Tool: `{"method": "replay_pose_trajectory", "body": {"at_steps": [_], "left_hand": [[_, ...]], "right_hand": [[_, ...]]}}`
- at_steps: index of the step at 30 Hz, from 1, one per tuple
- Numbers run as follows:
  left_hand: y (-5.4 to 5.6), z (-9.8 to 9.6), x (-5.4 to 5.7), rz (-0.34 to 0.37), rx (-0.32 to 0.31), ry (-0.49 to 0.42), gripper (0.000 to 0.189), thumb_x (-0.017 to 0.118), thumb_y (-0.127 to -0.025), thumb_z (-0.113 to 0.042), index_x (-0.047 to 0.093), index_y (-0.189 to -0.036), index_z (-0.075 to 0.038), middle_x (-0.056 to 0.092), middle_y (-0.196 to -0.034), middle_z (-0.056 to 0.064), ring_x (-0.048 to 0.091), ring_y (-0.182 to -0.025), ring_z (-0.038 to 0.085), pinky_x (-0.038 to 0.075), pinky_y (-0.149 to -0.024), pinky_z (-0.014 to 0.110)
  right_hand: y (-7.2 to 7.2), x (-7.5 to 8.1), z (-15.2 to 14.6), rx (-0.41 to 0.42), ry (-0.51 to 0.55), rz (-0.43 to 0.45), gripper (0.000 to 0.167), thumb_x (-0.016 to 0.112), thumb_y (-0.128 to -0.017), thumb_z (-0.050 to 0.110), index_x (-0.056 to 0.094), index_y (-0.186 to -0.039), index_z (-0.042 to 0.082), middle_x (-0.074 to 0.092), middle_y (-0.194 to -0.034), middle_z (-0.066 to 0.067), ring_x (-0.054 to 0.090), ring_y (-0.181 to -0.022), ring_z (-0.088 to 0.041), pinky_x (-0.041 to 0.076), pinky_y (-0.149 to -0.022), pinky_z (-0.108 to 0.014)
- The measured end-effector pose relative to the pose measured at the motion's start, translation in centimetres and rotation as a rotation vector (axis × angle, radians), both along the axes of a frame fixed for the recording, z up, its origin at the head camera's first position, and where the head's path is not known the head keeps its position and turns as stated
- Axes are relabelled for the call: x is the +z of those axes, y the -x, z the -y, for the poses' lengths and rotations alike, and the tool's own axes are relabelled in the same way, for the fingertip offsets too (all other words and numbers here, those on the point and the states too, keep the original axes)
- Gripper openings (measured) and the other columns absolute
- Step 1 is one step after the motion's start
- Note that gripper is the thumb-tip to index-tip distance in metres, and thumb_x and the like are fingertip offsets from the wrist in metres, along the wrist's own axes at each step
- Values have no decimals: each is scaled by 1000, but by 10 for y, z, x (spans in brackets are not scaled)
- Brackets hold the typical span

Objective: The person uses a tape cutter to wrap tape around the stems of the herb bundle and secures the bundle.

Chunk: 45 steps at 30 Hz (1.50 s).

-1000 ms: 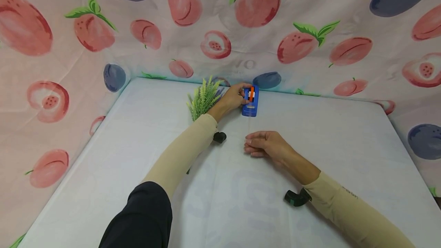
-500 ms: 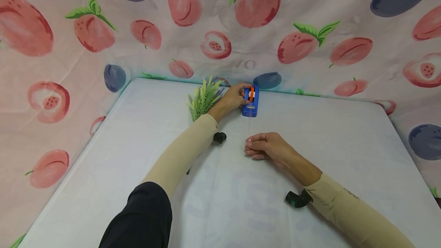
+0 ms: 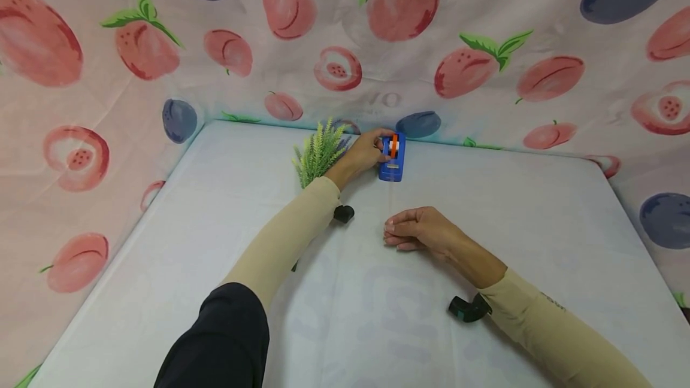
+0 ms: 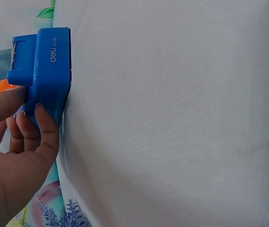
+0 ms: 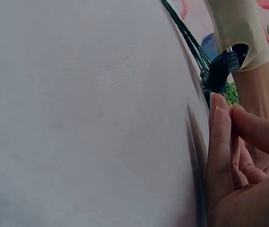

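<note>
My left hand point(image 3: 360, 155) grips the side of a blue tape dispenser point(image 3: 392, 172) with an orange tape core, at the far edge of the table. In the left wrist view, thumb and fingers of that hand point(image 4: 18, 165) hold the dispenser point(image 4: 53, 71) near its toothed cutter. A faint clear strip of tape point(image 3: 390, 197) stretches from the dispenser toward me. Its end is pinched between thumb and fingertips of my right hand point(image 3: 426, 232), above the table. The right wrist view shows the hand point(image 5: 248, 179) pinching, but the tape is hard to see there.
Artificial flowers with yellow-green tops point(image 3: 318, 154) and some purple sprigs lie beneath my left forearm, their stems partly hidden. Dark wrist cameras jut from the left cuff point(image 3: 344, 214) and right cuff point(image 3: 469, 309). A fruit-print cloth point(image 3: 334, 17) hangs behind the white table point(image 3: 512, 208).
My right hand has shifted very slightly toward me, keeping its pinch on the tape. The left hand and the dispenser stay in place.
</note>
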State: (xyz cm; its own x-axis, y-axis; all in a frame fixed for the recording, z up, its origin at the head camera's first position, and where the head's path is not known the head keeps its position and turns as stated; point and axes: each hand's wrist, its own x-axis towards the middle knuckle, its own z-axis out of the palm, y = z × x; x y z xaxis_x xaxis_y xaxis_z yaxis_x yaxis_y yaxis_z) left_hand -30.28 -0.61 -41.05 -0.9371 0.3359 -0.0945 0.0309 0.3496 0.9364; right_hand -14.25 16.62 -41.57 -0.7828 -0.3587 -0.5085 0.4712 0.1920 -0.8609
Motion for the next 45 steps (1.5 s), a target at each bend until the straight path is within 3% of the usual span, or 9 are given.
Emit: {"method": "replay_pose_trajectory", "body": {"at_steps": [6, 12, 17, 19, 22, 26, 30, 38, 45], "left_hand": [[0, 0, 1, 13, 15, 0, 58, 72, -89, 7, 59, -141, -14, 46, -88, 3, 45, -82, 18, 41, -74, 28], [-1, -1, 2, 27, 21, 3, 57, 71, -90, 7, 59, -142, -14, 45, -89, 4, 46, -79, 17, 44, -67, 27], [-8, 7, 12, 2, -40, 16, 55, 65, -96, 3, 53, -147, -12, 51, -94, 8, 55, -84, 26, 52, -74, 38], [-14, 15, 20, -8, -82, -4, 52, 62, -98, 1, 51, -148, -10, 55, -100, 11, 60, -93, 35, 54, -84, 47], [-23, 31, 33, -44, -141, -14, 47, 59, -101, -3, 53, -147, -8, 57, -105, 15, 60, -103, 38, 53, -91, 53], [-36, 55, 49, -86, -181, 28, 42, 59, -102, -8, 56, -144, -10, 59, -108, 16, 61, -99, 26, 53, -91, 51], [-52, 81, 60, -105, -212, 83, 40, 57, -103, -11, 58, -143, -12, 61, -113, 19, 60, -92, 23, 52, -89, 53], [-79, 128, 63, -95, -221, 186, 42, 60, -102, -10, 57, -143, -11, 59, -108, 12, 59, -99, 38, 54, -86, 49], [-104, 162, 56, -51, -193, 256, 47, 61, -99, -6, 54, -146, -7, 59, -113, 15, 63, -97, 34, 49, -76, 40]], "right_hand": [[-1, 1, -1, 11, -6, -4, 36, 70, -97, 13, 63, -124, -8, 77, -100, -12, 76, -92, -21, 60, -76, -28], [-3, 0, -1, 19, 3, -3, 35, 70, -97, 11, 63, -124, -9, 78, -100, -13, 76, -92, -21, 60, -76, -29], [-4, -1, 0, 29, -7, -10, 37, 71, -96, 15, 64, -123, -8, 78, -100, -12, 76, -93, -21, 60, -76, -29], [-4, -1, 1, 37, -15, -12, 37, 71, -96, 17, 64, -123, -8, 78, -100, -13, 76, -94, -21, 60, -77, -29], [-5, 0, 0, 37, -36, -8, 36, 70, -97, 18, 65, -123, -7, 77, -101, -13, 76, -95, -22, 60, -78, -30], [-4, 2, 0, 24, -55, -5, 35, 70, -97, 18, 66, -123, -6, 77, -102, -13, 76, -94, -22, 60, -78, -31], [-4, 4, 0, 22, -67, -9, 35, 71, -97, 20, 66, -122, -5, 77, -102, -13, 76, -93, -22, 60, -77, -30], [-4, 7, -2, 22, -62, -8, 37, 72, -96, 19, 66, -122, -6, 77, -101, -12, 76, -90, -20, 60, -76, -29], [-3, 10, -5, 45, -50, -18, 38, 72, -96, 19, 65, -122, -9, 78, -100, -11, 76, -89, -18, 60, -76, -28]]}}
